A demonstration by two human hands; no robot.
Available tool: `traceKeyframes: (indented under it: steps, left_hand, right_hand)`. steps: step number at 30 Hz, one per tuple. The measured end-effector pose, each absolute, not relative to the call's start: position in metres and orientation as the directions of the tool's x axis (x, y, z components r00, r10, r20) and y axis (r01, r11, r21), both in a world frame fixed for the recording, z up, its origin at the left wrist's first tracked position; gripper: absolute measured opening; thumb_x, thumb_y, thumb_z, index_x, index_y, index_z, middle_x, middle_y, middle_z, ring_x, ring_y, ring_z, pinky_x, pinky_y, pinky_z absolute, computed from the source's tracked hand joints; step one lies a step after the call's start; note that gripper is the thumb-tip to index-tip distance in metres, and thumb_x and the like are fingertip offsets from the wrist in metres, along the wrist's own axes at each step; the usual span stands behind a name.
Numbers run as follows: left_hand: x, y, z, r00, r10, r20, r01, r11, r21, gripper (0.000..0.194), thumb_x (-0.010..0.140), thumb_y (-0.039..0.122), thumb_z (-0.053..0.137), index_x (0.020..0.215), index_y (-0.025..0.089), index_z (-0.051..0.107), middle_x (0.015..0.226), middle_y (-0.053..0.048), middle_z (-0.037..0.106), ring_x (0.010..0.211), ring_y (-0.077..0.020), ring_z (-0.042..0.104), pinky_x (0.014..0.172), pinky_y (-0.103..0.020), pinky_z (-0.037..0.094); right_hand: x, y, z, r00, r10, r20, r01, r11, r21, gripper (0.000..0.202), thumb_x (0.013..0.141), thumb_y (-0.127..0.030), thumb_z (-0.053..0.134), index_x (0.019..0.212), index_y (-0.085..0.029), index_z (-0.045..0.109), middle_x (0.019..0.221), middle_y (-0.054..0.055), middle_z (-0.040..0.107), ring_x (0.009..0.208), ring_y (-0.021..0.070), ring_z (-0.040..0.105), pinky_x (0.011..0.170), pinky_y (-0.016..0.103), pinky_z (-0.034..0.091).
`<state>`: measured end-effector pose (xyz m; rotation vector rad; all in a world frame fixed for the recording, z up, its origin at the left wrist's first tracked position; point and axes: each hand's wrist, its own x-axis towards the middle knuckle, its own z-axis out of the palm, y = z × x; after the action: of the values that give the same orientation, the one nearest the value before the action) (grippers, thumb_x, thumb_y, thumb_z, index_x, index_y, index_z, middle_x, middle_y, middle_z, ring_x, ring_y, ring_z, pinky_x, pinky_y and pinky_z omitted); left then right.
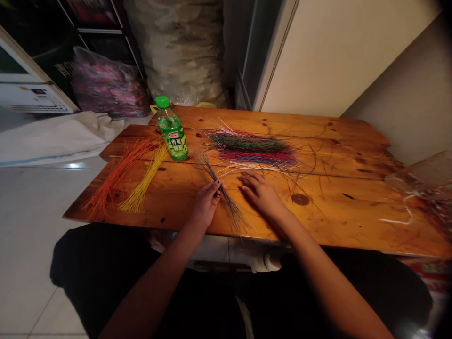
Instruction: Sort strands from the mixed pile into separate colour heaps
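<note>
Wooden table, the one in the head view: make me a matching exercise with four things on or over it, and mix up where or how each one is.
Column one:
1. Left hand
2. Right hand
3. Bottle
4. Yellow strands

Column two:
A. Standing, with a green cap on
B. Lying beside the orange strands
C. Gripping a bundle of dark strands
D. Palm down, near the white strands

Right pairs: 1-C, 2-D, 3-A, 4-B.
</note>
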<state>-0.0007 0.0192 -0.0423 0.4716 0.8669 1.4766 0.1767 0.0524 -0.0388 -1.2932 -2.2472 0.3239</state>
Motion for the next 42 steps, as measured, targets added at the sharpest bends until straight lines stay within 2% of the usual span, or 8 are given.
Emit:
traceKeyframes:
  steps: [3,6,11,18,23,27,34,42]
  left_hand:
    - [-0.001,0.019,-0.042,-0.110,0.971,-0.212,-0.668,0.086,0.739,0.008,0.063,0.021,0.069,0.067,0.015,0.067,0.075,-0.002,0.063,0.063,-0.0054,0.052,0.058,-0.014,0.040]
    - [-0.001,0.019,-0.043,-0.108,0.971,-0.215,-0.675,0.087,0.732,0.010,0.062,0.022,0.071,0.068,0.014,0.067,0.075,-0.002,0.062,0.061,-0.0041,0.051,0.056,-0.014,0.040]
    - [-0.001,0.019,-0.043,-0.105,0.973,-0.204,-0.670,0.083,0.737,0.012,0.062,0.022,0.071,0.069,0.014,0.066,0.075,-0.001,0.062,0.062,-0.0041,0.051,0.057,-0.013,0.040]
    - [-0.001,0.020,-0.045,-0.103,0.976,-0.191,-0.671,0.074,0.738,0.007,0.064,0.020,0.069,0.069,0.015,0.067,0.077,-0.002,0.062,0.065,-0.0056,0.053,0.057,-0.014,0.040]
    - [-0.001,0.019,-0.044,-0.110,0.975,-0.192,-0.657,0.073,0.750,0.006,0.065,0.021,0.068,0.069,0.015,0.067,0.075,-0.002,0.063,0.063,-0.0056,0.052,0.056,-0.014,0.041]
    - [0.000,0.018,-0.042,-0.108,0.977,-0.182,-0.673,0.063,0.737,0.009,0.062,0.021,0.070,0.068,0.015,0.068,0.073,-0.002,0.063,0.060,-0.0041,0.051,0.055,-0.012,0.041]
    - [0.001,0.018,-0.041,-0.108,0.978,-0.177,-0.676,0.058,0.735,0.013,0.060,0.023,0.073,0.067,0.014,0.068,0.073,-0.002,0.063,0.062,-0.0039,0.053,0.055,-0.011,0.041]
    - [0.000,0.018,-0.044,-0.103,0.981,-0.162,-0.634,0.061,0.771,0.012,0.063,0.025,0.070,0.070,0.016,0.068,0.076,-0.002,0.063,0.062,-0.0050,0.051,0.057,-0.014,0.041]
  right_hand:
    - [0.173,0.056,-0.047,-0.418,0.852,0.316,0.812,0.506,-0.291,0.040,0.088,-0.030,0.041,0.124,-0.016,0.051,0.130,0.010,0.050,0.120,0.0240,0.039,0.100,0.042,0.030]
    - [0.171,0.057,-0.049,-0.425,0.853,0.303,0.837,0.498,-0.226,0.040,0.089,-0.030,0.038,0.124,-0.016,0.051,0.126,0.010,0.054,0.116,0.0237,0.042,0.098,0.043,0.031]
    - [0.172,0.053,-0.043,-0.445,0.842,0.306,0.838,0.512,-0.189,0.035,0.091,-0.027,0.035,0.118,-0.018,0.056,0.119,0.008,0.059,0.109,0.0212,0.048,0.092,0.037,0.035]
    - [0.173,0.050,-0.037,-0.414,0.856,0.310,0.863,0.477,-0.164,0.031,0.091,-0.029,0.036,0.104,-0.020,0.064,0.096,0.005,0.067,0.092,0.0193,0.053,0.077,0.029,0.038]
    - [0.169,0.048,-0.040,-0.397,0.855,0.332,0.870,0.467,-0.161,0.026,0.089,-0.029,0.042,0.101,-0.021,0.064,0.096,0.004,0.066,0.090,0.0189,0.052,0.074,0.027,0.037]
    - [0.166,0.046,-0.039,-0.373,0.867,0.331,0.884,0.441,-0.157,0.024,0.088,-0.028,0.044,0.097,-0.021,0.065,0.093,0.003,0.066,0.088,0.0188,0.053,0.073,0.028,0.034]
    - [0.156,0.037,-0.027,-0.387,0.882,0.269,0.911,0.411,-0.036,0.024,0.089,-0.028,0.042,0.085,-0.021,0.065,0.084,0.004,0.066,0.081,0.0196,0.054,0.072,0.032,0.026]
    - [0.147,0.033,-0.021,-0.351,0.911,0.218,0.936,0.350,0.044,0.030,0.088,-0.023,0.033,0.081,-0.014,0.062,0.081,0.010,0.067,0.075,0.0203,0.059,0.069,0.032,0.029]
